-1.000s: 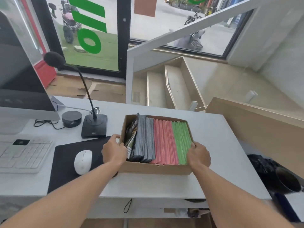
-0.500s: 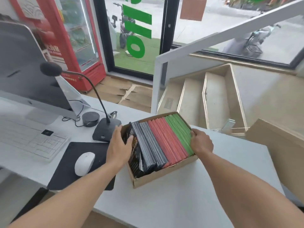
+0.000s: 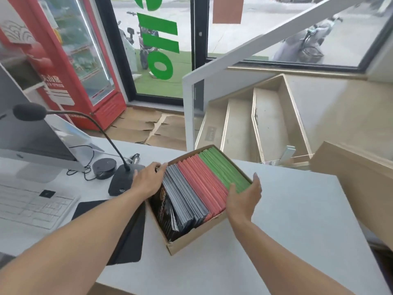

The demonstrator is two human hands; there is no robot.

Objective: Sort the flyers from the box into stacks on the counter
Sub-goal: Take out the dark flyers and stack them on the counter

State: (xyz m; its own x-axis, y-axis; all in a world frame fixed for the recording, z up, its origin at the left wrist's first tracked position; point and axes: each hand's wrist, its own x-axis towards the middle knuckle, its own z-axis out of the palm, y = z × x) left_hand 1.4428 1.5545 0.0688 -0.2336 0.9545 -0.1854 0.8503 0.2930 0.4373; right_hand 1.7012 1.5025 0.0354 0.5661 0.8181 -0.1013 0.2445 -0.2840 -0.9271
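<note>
At the near edge of the white table (image 3: 287, 220), two bare forearms reach in from below. A black mouse pad (image 3: 125, 237) lies under the left forearm, with a white keyboard (image 3: 32, 207) further left. Just past the arms sits the cardboard box (image 3: 191, 237), turned at an angle, with its near corner towards the person. It is packed with flyers standing on edge in colour groups: dark printed ones (image 3: 165, 211) at the left end, then grey flyers (image 3: 185, 196), red flyers (image 3: 204, 184) in the middle and green flyers (image 3: 225, 169) at the right end. All of them are in the box.

The left hand (image 3: 148, 179) rests over the box's left wall, its fingers bent loosely over the rim near the dark and grey flyers; whether they actually grip the cardboard cannot be told. The right hand (image 3: 244, 196) is at the box's right side, palm turned in, fingers fairly straight, the thumb lying against the green flyers and the fingertips beside the right wall; it clasps nothing.

Beyond the left hand stands a gooseneck microphone (image 3: 27, 111) on its black base (image 3: 123, 179), beside a small round black puck (image 3: 104, 167) with a cable. Behind these is a computer monitor (image 3: 27, 137). Farther off, past the table, are wooden stairs (image 3: 251, 126), a red drinks fridge (image 3: 70, 60) and a glass door (image 3: 159, 45) with green lettering.
</note>
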